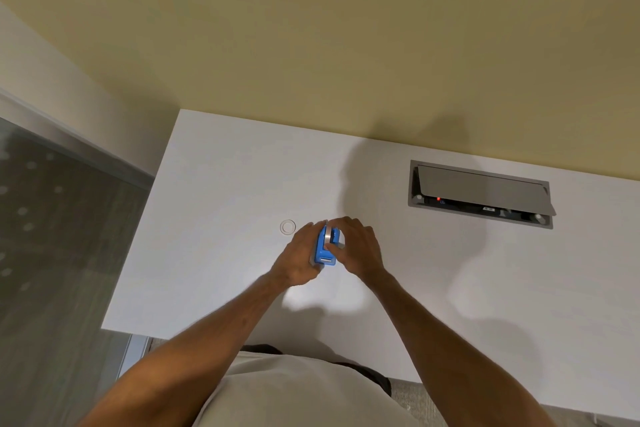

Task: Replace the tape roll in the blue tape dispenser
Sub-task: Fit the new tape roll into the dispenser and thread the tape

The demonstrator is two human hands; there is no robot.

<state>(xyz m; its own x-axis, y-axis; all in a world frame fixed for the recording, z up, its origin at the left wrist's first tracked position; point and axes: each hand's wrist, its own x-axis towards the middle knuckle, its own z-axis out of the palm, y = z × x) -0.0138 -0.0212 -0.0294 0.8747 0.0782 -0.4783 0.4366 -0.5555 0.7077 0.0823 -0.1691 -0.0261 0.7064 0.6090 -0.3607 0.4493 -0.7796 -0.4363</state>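
The blue tape dispenser (325,253) stands near the middle of the white table (214,253), gripped between both hands. My left hand (298,258) wraps its left side. My right hand (356,246) covers its right side, with fingers curled over the top where a tape roll (329,236) sits in the dispenser. A second, clear tape roll (287,227) lies flat on the table just left of my left hand's fingertips. The dispenser's far side is hidden by my fingers.
A grey cable box (481,194) with its lid propped open is set into the table at the back right. A yellow wall runs behind the table. The table's left edge drops to a grey floor.
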